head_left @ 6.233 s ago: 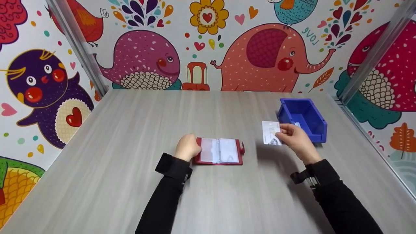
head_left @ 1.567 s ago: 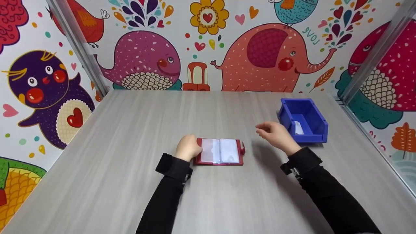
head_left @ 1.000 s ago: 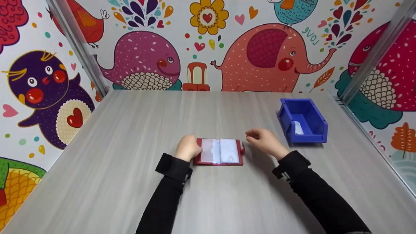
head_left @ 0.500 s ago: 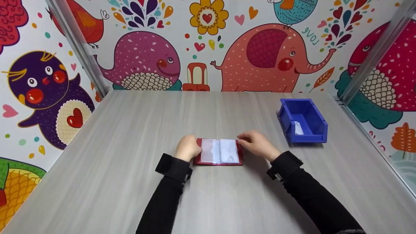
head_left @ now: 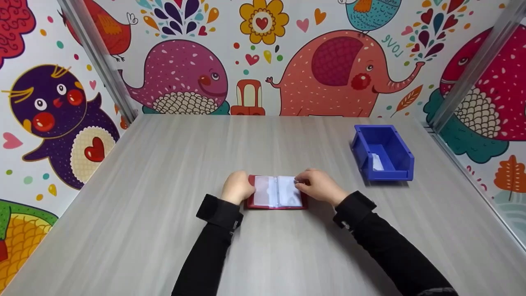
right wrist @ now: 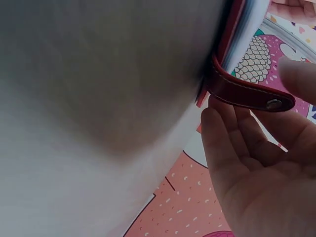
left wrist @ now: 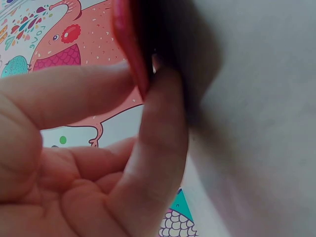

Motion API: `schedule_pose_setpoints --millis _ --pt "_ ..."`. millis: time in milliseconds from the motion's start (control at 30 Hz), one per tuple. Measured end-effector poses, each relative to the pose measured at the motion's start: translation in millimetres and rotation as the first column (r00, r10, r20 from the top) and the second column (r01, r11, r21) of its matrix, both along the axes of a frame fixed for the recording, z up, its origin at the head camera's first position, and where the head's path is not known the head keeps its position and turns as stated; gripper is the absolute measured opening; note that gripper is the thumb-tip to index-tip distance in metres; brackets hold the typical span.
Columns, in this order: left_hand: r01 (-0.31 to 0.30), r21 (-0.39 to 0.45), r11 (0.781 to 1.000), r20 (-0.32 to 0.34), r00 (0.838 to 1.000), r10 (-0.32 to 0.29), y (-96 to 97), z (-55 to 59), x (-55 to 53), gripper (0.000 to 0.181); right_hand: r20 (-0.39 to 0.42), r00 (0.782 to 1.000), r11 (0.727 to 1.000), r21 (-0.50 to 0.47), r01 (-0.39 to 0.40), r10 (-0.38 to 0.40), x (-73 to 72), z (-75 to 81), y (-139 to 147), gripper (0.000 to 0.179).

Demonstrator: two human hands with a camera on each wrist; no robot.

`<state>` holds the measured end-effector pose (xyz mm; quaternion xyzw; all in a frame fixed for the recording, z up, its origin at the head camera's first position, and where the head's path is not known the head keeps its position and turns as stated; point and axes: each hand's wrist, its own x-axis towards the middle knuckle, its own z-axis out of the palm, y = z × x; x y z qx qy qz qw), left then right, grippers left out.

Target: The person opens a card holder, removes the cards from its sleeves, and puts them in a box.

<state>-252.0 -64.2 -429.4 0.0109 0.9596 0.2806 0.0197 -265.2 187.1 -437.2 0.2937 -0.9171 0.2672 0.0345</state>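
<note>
A red card holder [head_left: 266,193] lies spread on the table, with clear sleeves on both sides and a pale card showing in the right one. My left hand [head_left: 237,188] grips its left cover; in the left wrist view the red edge [left wrist: 131,49] sits between thumb and finger. At the right sleeve's upper outer edge, my right hand [head_left: 322,187] has its fingertips over the page. The right wrist view shows the snap strap [right wrist: 249,94] sticking out across my loosely bent fingers, the thumb [right wrist: 298,79] held apart from them.
Farther back on the right stands a blue plastic bin [head_left: 397,174] with a white card [head_left: 377,162] inside. Patterned cartoon walls [head_left: 185,78] close off the back and sides of the wood-grain table [head_left: 164,156].
The white card has left my right hand, which has since moved left from near the bin to the holder's right page. My left hand keeps its grip in the same place.
</note>
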Motion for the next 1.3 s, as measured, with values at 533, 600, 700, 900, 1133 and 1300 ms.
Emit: schedule_pose_setpoints --millis 533,600,700,900,1133,1300 --pt "-0.006 0.003 1.0 -0.004 1.0 0.006 0.9 -0.9 0.5 0.011 -0.019 1.0 0.987 0.158 0.013 -0.01 2.1 1.7 -8 0.019" --pt "-0.006 0.008 1.0 -0.002 1.0 0.006 0.8 -1.0 0.5 0.011 -0.037 0.999 0.985 0.17 0.01 -0.003 2.7 1.8 -8 0.017" --pt "-0.006 0.007 1.0 0.001 1.0 0.006 0.5 -1.0 0.2 0.011 -0.069 0.998 0.985 0.173 0.001 0.011 3.3 1.0 -9 0.016" --pt "0.0 0.008 1.0 -0.006 1.0 0.0 -0.2 -1.3 0.1 0.01 -0.113 0.993 0.985 0.171 -0.011 0.031 5.3 0.1 -9 0.014" --pt "0.012 0.006 1.0 -0.024 1.0 -0.012 -0.4 -0.7 1.3 0.009 -0.094 0.995 0.981 0.193 0.003 0.015 8.1 -0.1 -12 0.014" --pt "0.012 0.007 1.0 -0.019 1.0 -0.012 -0.4 -0.6 0.8 0.011 -0.137 0.988 0.981 0.185 -0.05 0.076 9.1 0.2 -12 0.013"
